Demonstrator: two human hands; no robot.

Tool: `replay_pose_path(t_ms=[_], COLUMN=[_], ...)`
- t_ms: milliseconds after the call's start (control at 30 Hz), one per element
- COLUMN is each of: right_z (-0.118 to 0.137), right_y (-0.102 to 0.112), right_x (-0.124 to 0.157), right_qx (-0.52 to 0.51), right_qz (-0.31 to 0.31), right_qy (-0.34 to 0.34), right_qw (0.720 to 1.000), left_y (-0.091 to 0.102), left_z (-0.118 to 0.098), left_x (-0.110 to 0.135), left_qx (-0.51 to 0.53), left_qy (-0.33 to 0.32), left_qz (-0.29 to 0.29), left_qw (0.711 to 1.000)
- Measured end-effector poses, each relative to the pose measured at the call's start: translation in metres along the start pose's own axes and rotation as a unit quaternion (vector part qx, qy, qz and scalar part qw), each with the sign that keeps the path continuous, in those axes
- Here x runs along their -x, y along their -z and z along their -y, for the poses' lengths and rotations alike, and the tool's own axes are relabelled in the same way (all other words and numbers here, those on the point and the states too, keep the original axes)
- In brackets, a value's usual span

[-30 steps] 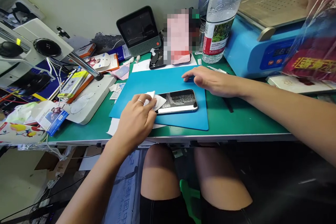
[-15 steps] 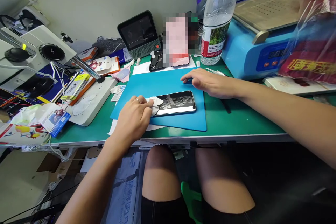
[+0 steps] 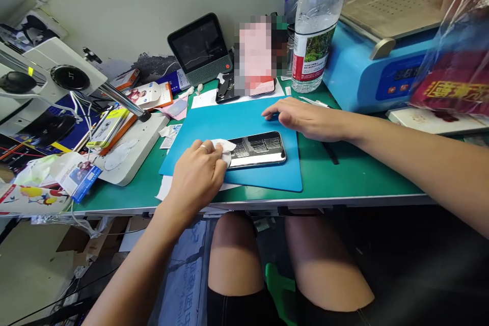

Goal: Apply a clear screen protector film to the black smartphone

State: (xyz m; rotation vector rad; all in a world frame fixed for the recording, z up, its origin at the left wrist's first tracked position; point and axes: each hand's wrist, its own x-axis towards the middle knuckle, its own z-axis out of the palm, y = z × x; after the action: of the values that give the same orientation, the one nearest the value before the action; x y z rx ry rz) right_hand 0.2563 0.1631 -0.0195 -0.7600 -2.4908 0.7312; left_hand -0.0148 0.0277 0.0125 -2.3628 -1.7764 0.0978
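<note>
A smartphone (image 3: 260, 149) lies screen up on a blue work mat (image 3: 237, 122) on the green bench. My left hand (image 3: 197, 175) is closed on a small white wipe (image 3: 225, 146) and presses it onto the phone's left end. My right hand (image 3: 305, 118) rests flat on the mat's far right corner, fingers stretched out and holding nothing, just beyond the phone.
A water bottle (image 3: 315, 30), a small screen device (image 3: 200, 50) and a blue machine (image 3: 382, 56) stand at the back. A microscope arm (image 3: 57, 76) and its white base (image 3: 128, 145) with packets sit left. A red bag (image 3: 454, 61) hangs right.
My left hand with the wipe has slid a little leftward along the phone's left end. My right hand has stayed put on the mat.
</note>
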Motion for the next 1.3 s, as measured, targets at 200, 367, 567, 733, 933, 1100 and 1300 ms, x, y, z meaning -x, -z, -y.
replay_pose_path(t_ms=[200,367,567,733,933,1100,1300], right_z=[0.003,0.0,0.0,0.003,0.005,0.003,0.0], right_y=[0.001,0.001,0.001,0.001,0.0,-0.002,-0.002], right_x=[0.0,0.001,0.001,0.002,0.001,0.001,0.005], right_qx=[-0.004,-0.005,-0.014,-0.015,-0.005,0.009,-0.004], right_qz=[0.002,0.008,0.002,-0.004,-0.004,-0.001,-0.003], right_qy=[-0.021,-0.013,-0.028,-0.037,-0.009,0.013,0.012], right_qw=[1.0,1.0,0.999,0.999,1.0,1.0,1.0], left_y=[0.003,0.001,0.012,0.017,0.012,0.016,0.02], left_z=[-0.006,-0.006,-0.01,-0.008,-0.009,-0.009,-0.006], left_x=[0.006,0.025,-0.01,-0.017,0.02,0.013,-0.017], left_qx=[-0.013,-0.004,-0.046,-0.061,-0.056,-0.04,-0.036], left_qy=[-0.033,-0.048,-0.038,-0.034,-0.052,-0.065,-0.071], left_qz=[0.011,-0.022,0.057,0.053,0.038,0.039,0.038], left_qw=[0.999,0.999,0.997,0.996,0.996,0.996,0.996])
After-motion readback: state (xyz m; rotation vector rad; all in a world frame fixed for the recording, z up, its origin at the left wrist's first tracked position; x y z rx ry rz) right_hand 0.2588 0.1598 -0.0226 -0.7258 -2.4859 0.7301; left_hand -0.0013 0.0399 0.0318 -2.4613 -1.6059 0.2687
